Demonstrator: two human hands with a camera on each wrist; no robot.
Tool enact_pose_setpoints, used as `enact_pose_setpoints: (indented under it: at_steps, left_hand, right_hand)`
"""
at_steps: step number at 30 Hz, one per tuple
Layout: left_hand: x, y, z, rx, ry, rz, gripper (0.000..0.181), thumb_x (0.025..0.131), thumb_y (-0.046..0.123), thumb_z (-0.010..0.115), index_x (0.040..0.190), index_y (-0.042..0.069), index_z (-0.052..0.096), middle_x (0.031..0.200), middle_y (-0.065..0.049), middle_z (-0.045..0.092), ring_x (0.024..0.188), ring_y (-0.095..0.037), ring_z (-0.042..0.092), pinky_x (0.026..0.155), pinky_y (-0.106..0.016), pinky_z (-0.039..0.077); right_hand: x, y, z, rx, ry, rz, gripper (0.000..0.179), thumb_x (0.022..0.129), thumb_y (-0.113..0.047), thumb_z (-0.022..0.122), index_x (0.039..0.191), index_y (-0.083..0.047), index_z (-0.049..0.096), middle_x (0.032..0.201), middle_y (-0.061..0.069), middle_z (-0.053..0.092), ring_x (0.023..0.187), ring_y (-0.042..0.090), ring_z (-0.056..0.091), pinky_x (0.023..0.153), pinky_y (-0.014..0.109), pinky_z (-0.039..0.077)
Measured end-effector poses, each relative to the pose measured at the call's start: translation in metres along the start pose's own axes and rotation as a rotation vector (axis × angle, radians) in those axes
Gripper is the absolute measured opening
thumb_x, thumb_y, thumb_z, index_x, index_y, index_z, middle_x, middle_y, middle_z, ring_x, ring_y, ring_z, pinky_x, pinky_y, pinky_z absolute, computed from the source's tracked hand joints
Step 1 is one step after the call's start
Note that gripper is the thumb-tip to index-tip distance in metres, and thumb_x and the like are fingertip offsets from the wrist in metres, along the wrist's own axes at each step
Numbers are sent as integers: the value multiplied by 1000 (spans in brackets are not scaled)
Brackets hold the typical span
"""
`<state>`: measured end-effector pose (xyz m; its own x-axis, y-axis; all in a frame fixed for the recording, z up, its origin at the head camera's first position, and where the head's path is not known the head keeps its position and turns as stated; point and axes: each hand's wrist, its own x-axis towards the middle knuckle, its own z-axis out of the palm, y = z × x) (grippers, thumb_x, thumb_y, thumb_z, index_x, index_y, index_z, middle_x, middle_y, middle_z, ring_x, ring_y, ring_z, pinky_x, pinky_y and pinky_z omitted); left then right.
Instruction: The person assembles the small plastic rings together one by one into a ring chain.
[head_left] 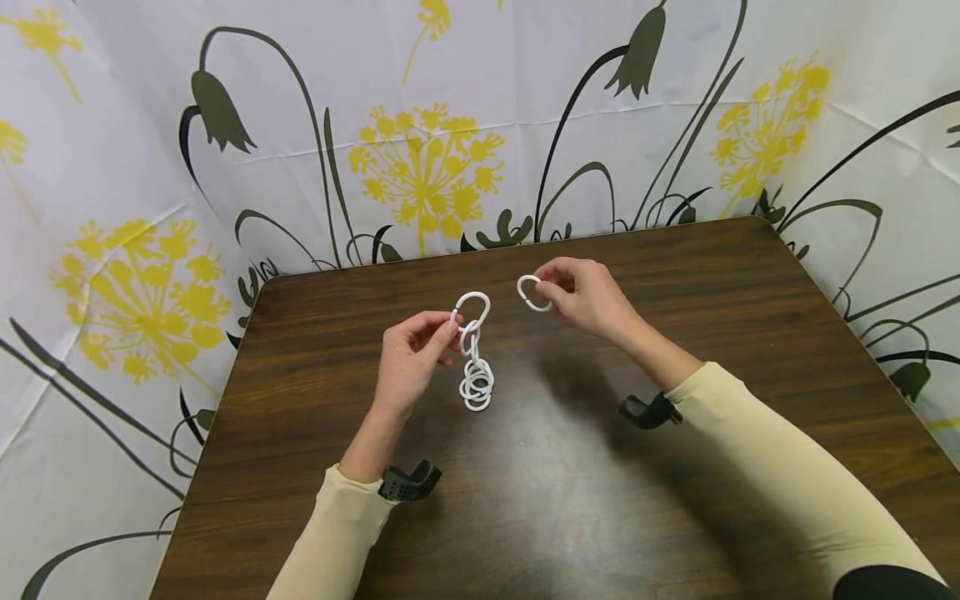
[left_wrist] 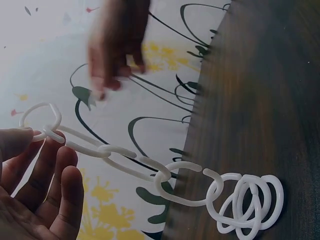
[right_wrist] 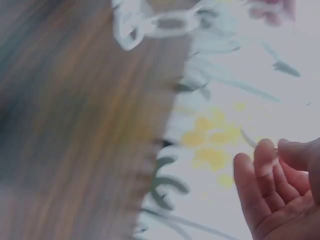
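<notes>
A chain of white plastic C-shaped links (head_left: 477, 367) hangs from my left hand (head_left: 405, 362), which pinches its uppermost link (head_left: 487, 308) between thumb and fingers. In the left wrist view the stretched links run down to a bunched cluster of links (left_wrist: 245, 220) at the low end, seen against the tabletop. To the right of the chain, my right hand (head_left: 588, 293) pinches a single loose white link (head_left: 521, 290) by its side, apart from the chain. That hand is blurred in the left wrist view, and its link hardly shows in the right wrist view.
Both hands are over a dark wood-grain table (head_left: 315, 417). Behind it hangs a white curtain (head_left: 285, 192) printed with yellow and dark green flowers. A black wrist camera (head_left: 410, 481) is strapped to the left sleeve, another black camera (head_left: 647, 412) to the right.
</notes>
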<state>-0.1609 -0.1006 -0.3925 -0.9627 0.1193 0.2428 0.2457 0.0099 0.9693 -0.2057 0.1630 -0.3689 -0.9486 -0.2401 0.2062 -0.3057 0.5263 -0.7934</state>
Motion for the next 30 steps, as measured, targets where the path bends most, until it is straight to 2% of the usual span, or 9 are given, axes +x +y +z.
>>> enact_pose_setpoints:
  at_steps: [3, 5, 9, 14, 18, 22, 25, 30]
  left_hand:
    - [0, -1, 0, 5, -2, 5, 16, 93, 6, 67, 104, -7, 69, 94, -20, 69, 69, -17, 64, 53, -25, 53]
    - [0, -1, 1, 8, -6, 10, 16, 93, 5, 67, 104, -7, 69, 94, -22, 68, 69, -17, 63, 52, -24, 52]
    - [-1, -1, 1, 23, -18, 16, 16, 93, 6, 67, 103, -6, 69, 91, -19, 69, 69, -16, 63, 53, -24, 52]
    - [-1, -1, 2, 52, -25, 21, 16, 93, 8, 67, 103, -5, 70, 92, -15, 70, 70, -16, 63, 53, -25, 52]
    - [-1, -1, 2, 71, -37, 26, 18, 94, 9, 67, 104, -6, 70, 88, -18, 68, 70, -17, 62, 53, -26, 52]
    - [-2, -1, 2, 90, -46, 28, 19, 94, 7, 67, 105, -8, 69, 84, -22, 66, 71, -21, 61, 53, -26, 52]
    - [-2, 3, 3, 120, -56, 49, 18, 94, 4, 65, 105, -10, 68, 83, -24, 65, 72, -28, 61, 53, -28, 52]
    - [-6, 22, 8, 171, -67, 87, 15, 93, -1, 64, 102, -12, 68, 81, -26, 65, 71, -36, 60, 54, -31, 53]
  right_hand:
    - [0, -20, 1, 163, 20, -33, 12, 94, -8, 66, 102, -1, 70, 80, 13, 70, 64, 27, 63, 58, 27, 54]
    - [0, -32, 3, 228, 42, -69, 11, 93, -7, 67, 100, 0, 71, 79, 14, 70, 62, 26, 62, 58, 28, 55]
    - [0, -50, 7, 312, 65, -101, 11, 93, -8, 67, 100, 0, 72, 77, 13, 69, 60, 21, 61, 56, 27, 54]
    - [-1, -63, 15, 381, 17, -105, 12, 93, -8, 68, 99, 1, 72, 75, 15, 68, 60, 19, 60, 56, 28, 54]
    - [-1, -68, 21, 351, -14, -97, 12, 92, -10, 69, 98, 0, 73, 73, 12, 69, 60, 22, 64, 58, 31, 56]
    - [-1, -70, 24, 261, -21, -81, 12, 92, -15, 70, 96, -5, 74, 70, 8, 70, 59, 25, 66, 52, 29, 51]
    - [-1, -71, 25, 194, -14, -81, 12, 92, -18, 70, 94, -7, 75, 68, 3, 69, 57, 21, 66, 50, 28, 49]
    - [-2, -73, 26, 103, 3, -103, 11, 92, -19, 70, 92, -9, 75, 65, -1, 68, 54, 11, 65, 49, 29, 51]
